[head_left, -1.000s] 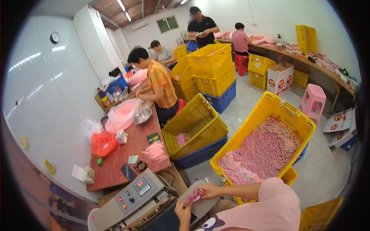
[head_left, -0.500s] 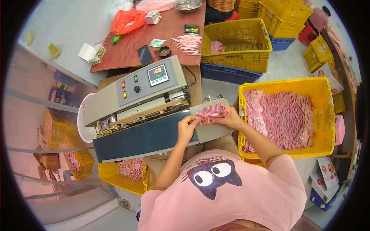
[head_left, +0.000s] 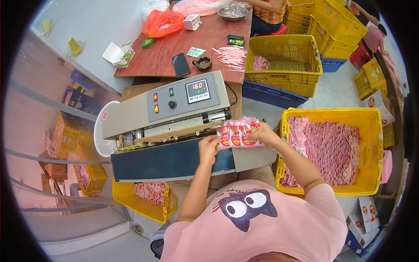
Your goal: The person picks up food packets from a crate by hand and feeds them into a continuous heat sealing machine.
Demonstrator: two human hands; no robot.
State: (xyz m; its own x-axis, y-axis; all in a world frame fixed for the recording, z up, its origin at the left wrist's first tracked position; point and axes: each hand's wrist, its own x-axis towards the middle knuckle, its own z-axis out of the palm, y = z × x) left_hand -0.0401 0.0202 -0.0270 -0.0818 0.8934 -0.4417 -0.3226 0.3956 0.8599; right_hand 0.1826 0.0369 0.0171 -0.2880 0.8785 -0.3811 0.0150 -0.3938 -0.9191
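A flat strip of red-and-white printed packets [head_left: 235, 134] is stretched between my two hands at the right end of a band sealing machine [head_left: 163, 112]. My left hand [head_left: 209, 149] pinches the strip's lower left corner. On the right part, my right hand [head_left: 265, 136] is closed with the thumb over the printed face. The strip's upper left edge lies close to the machine's sealing slot; whether it is inside cannot be made out. Below the strip runs the machine's dark blue conveyor bed [head_left: 174, 160] with a grey end plate [head_left: 253, 158].
At my right stands a yellow crate [head_left: 371, 150] filled with pink-striped packets [head_left: 329, 153]. Another yellow crate [head_left: 126, 192] with packets sits below the machine. On the red table [head_left: 163, 52] lie a phone [head_left: 180, 64] and thin pink sticks [head_left: 230, 58]. A person [head_left: 270, 11] sits beyond it.
The packet strip, bunched and tilted before, is now spread flat with its printed face showing, and is closer to the sealing slot. The whole view has shifted slightly.
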